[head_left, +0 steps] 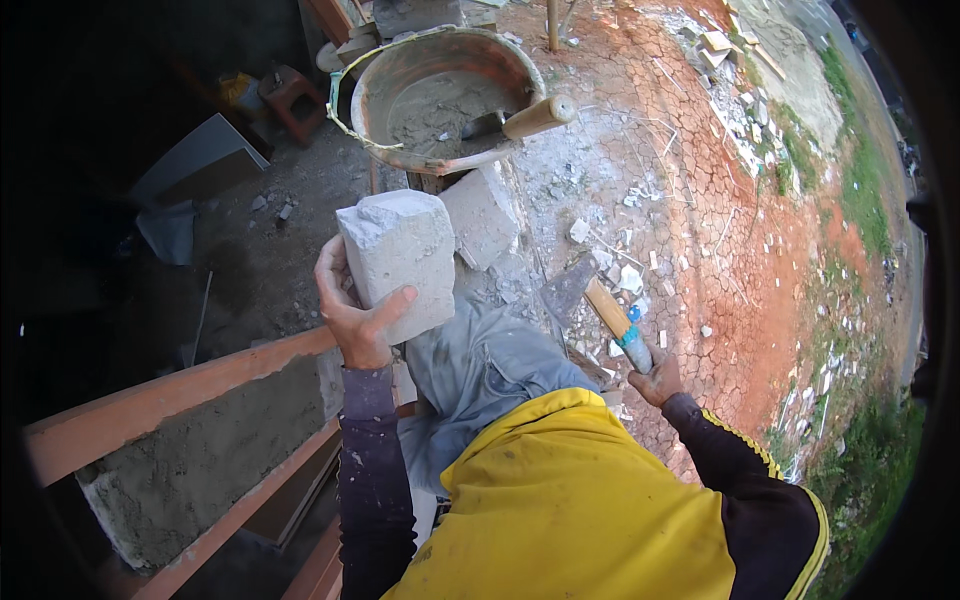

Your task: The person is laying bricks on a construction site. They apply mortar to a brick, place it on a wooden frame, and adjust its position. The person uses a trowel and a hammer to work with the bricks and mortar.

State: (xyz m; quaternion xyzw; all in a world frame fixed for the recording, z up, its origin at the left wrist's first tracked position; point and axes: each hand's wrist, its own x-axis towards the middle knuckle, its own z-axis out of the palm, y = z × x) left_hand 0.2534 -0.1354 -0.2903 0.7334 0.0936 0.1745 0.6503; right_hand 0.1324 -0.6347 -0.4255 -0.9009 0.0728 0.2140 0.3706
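Note:
My left hand (360,310) grips a pale grey block (405,262) with a rough, broken top edge. The thumb lies across its near face, and the fingers wrap the left side. Out to the right, my right hand (657,380) is closed round the handle of a hatchet (610,308). Its broad dark metal blade points away from me, and teal tape circles the wooden handle. Beyond the block stands a round tub (365,105) of wet grey mortar. A trowel (538,118) rests in it, its wooden handle sticking out over the right rim.
Left of me, orange-brown bars (180,400) frame a grey mortared panel (230,440). Another grey block piece (482,215) lies below the tub. Pale rubble (630,280) litters the cracked reddish ground on the right. A red stool (292,103) stands in the dim area at far left.

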